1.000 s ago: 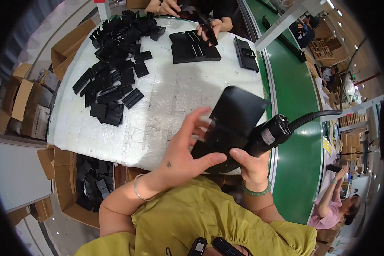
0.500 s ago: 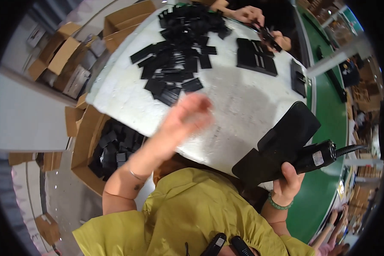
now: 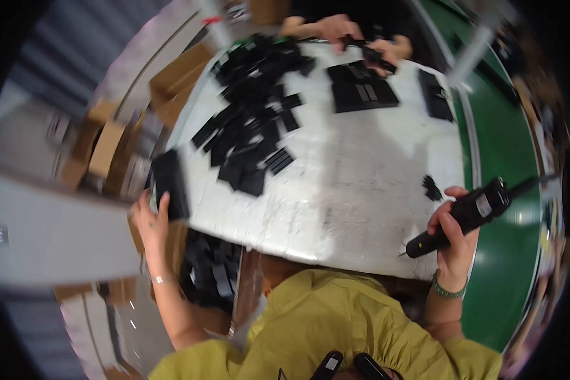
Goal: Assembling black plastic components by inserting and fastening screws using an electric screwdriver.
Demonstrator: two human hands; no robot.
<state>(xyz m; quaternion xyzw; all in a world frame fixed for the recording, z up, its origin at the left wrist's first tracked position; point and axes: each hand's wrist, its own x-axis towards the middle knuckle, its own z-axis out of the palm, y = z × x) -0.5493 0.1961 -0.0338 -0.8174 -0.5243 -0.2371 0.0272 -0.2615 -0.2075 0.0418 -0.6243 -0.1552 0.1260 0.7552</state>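
At the table's left edge, my left hand (image 3: 151,223) is closed on the side of a flat black plastic panel (image 3: 171,183), held tilted above an open box. My right hand (image 3: 457,240) grips a black corded electric screwdriver (image 3: 472,214) over the table's right side. Its thin bit points left, toward the tabletop. Just beyond that hand lies a little cluster of small black pieces (image 3: 432,188). A large heap of flat black plastic parts (image 3: 247,107) spreads across the far left of the white table (image 3: 361,209).
Below the table's left edge, a cardboard box (image 3: 178,244) contains black parts. Across the table, another person's hands (image 3: 373,47) work on a black part beside stacked black panels (image 3: 364,95). A green conveyor belt (image 3: 506,266) runs along the right.
The black panel has gone from my right side to the far left, now in my left hand. My right hand keeps only the screwdriver. The view has shifted.
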